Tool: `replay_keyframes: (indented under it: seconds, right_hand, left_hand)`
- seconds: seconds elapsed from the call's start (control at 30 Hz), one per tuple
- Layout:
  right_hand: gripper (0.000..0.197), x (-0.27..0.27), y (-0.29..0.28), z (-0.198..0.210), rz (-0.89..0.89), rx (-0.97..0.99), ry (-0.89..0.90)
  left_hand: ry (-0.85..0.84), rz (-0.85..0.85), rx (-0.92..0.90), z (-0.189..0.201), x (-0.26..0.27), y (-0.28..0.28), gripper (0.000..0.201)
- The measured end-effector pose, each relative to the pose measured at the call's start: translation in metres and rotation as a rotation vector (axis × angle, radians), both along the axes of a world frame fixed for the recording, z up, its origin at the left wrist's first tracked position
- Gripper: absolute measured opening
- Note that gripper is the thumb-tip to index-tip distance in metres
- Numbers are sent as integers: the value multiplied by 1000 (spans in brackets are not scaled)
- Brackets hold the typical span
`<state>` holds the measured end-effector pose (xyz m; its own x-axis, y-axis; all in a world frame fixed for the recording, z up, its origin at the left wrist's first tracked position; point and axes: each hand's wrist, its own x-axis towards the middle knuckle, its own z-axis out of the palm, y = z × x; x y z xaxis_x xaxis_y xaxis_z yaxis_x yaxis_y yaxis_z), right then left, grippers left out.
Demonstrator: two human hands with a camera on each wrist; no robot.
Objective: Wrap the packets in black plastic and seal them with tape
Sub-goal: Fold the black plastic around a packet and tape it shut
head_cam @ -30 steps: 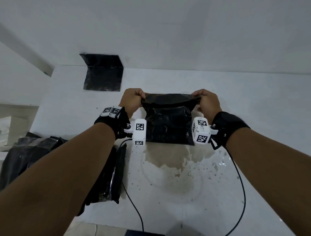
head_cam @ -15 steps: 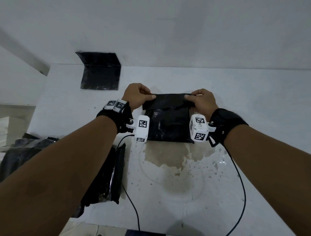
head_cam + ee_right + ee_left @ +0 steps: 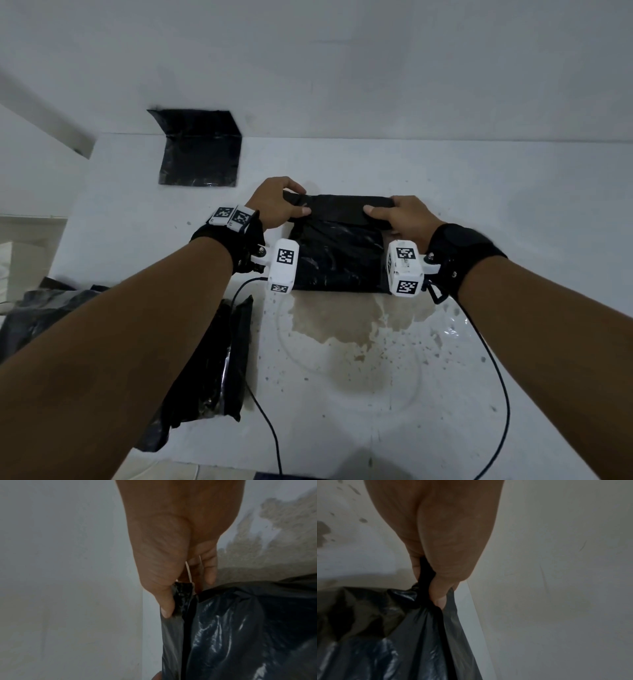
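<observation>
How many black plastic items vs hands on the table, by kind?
Black plastic bundle being folded, both hands pinching its far edge: 1
Flat black sheet bent up against the wall: 1
Black plastic heap at the left edge, separate pieces cannot be told apart: 1
Hands: 2, left hand, right hand
Total: 5

Blk wrist straps (image 3: 462, 250), prob. coded cams.

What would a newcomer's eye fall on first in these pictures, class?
First, the black plastic bundle at the middle of the white table, its far edge folded and pinched by the left hand and right hand. Next, the brown stain just nearer, and a black sheet against the wall.
</observation>
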<state>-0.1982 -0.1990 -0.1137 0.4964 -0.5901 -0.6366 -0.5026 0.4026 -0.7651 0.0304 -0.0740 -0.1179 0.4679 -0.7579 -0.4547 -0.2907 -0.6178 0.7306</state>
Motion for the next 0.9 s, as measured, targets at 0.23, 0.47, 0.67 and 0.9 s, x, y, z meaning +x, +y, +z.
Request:
replay_keyframes:
  seconds: [0.23, 0.47, 0.67, 0.9]
  right_hand:
    - [23, 1, 0, 0, 52, -191, 60]
    - [45, 1, 3, -6, 185, -222, 65]
    - [50, 6, 1, -11, 269, -377, 148]
    - [55, 0, 3, -15, 205, -381, 156]
  left_hand:
    - [4, -3, -31, 1, 2, 6, 38]
    - [-68, -194, 91, 1, -4, 11, 63]
    - [-123, -196, 112, 4, -10, 10, 59]
    - [-270, -286, 150, 4, -14, 9, 49]
